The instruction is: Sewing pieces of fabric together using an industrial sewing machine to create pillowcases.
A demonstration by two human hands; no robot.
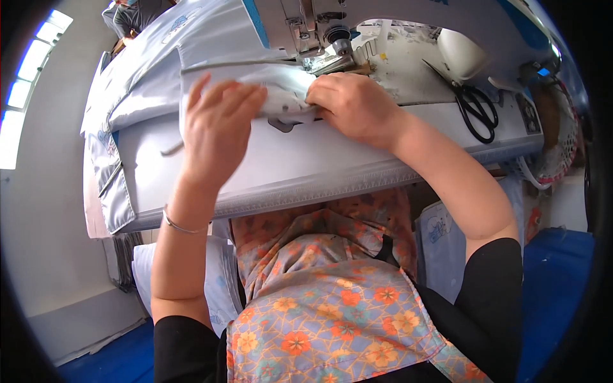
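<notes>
My right hand (357, 105) is pinching white fabric (281, 91) by the sewing machine (276, 25), left hand (220, 118) hovering, fingers loosely spread; sewing is looking unfinished.

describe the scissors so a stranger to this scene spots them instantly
Start at the big sewing machine along the top, then the white tabletop below it. The scissors lie to the right of the person's right hand. Black looped handles set them apart from the rounded white part just behind them.

Bright paned window (25, 69) in a pale wall (64, 210) at left, blue floor (555, 287) below.
</notes>
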